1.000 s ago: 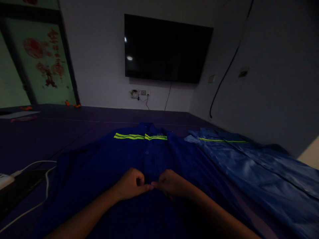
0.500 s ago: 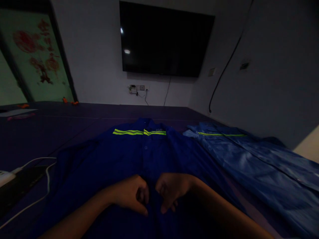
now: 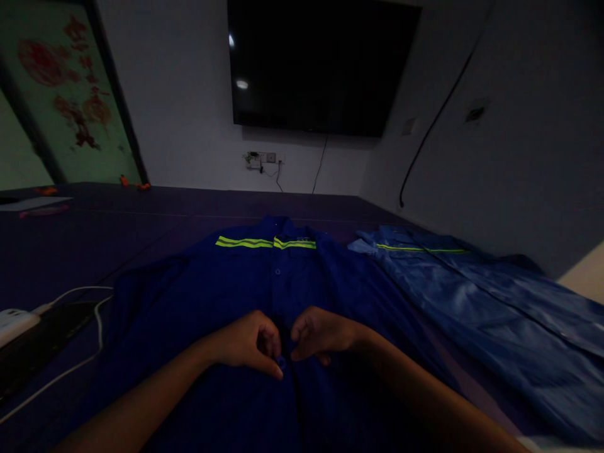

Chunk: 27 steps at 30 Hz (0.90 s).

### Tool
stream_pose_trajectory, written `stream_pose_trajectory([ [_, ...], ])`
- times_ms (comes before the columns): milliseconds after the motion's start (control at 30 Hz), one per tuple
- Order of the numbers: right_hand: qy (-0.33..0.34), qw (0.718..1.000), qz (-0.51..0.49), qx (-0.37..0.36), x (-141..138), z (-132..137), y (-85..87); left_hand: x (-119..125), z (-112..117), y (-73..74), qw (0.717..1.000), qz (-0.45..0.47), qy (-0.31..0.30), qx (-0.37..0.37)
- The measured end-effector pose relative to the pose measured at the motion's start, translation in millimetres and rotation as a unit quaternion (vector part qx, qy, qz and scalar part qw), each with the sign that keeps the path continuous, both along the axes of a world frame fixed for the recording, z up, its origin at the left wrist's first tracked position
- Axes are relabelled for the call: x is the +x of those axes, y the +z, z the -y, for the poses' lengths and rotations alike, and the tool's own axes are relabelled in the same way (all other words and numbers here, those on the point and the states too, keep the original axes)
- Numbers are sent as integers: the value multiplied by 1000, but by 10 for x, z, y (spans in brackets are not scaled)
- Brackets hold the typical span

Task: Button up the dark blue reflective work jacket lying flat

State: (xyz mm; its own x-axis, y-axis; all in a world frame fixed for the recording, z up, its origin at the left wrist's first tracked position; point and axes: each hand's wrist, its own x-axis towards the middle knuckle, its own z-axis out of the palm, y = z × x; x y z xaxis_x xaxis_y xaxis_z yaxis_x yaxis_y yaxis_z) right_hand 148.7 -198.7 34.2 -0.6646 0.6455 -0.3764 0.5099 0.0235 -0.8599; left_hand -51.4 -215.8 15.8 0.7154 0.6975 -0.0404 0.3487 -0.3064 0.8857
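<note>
A dark blue work jacket (image 3: 226, 283) lies spread face up, its collar away from me and a yellow-green reflective stripe (image 3: 248, 242) across the chest. My left hand (image 3: 250, 343) is closed at the front opening, thumb and curled fingers on the jacket's edge. A small blue button (image 3: 282, 362) shows by that thumb tip. Just across the opening, my right hand (image 3: 323, 333) pinches the other front edge, its fingertips partly lost in shadow. Farther up the front sits another button (image 3: 277, 272).
To the right lies a lighter blue garment (image 3: 453, 283) with a similar stripe. A white power strip (image 3: 16, 326) with a white cable (image 3: 100, 327) is at the left. A large television (image 3: 321, 69) hangs on the far wall.
Both hands have shifted slightly up the jacket's front, toward the collar. The button beside my left thumb has come into sight. My view has tilted down a little.
</note>
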Motion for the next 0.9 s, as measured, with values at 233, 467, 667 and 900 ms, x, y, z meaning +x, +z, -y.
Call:
stream_pose_trajectory([
  [233, 0, 1000, 3, -26, -31, 16, -14, 31, 20, -51, 999, -23, 9, -22],
  [467, 59, 991, -2, -121, -9, -38, -99, 56, 9, -136, 996, -30, 5, -87],
  [667, 81, 975, -35, -204, 37, -92, -135, 41, 6, -141, 998, -43, 0, -37],
  [900, 84, 984, 5, -158, 14, -74, -93, 41, 16, -92, 999, -39, -4, 25],
])
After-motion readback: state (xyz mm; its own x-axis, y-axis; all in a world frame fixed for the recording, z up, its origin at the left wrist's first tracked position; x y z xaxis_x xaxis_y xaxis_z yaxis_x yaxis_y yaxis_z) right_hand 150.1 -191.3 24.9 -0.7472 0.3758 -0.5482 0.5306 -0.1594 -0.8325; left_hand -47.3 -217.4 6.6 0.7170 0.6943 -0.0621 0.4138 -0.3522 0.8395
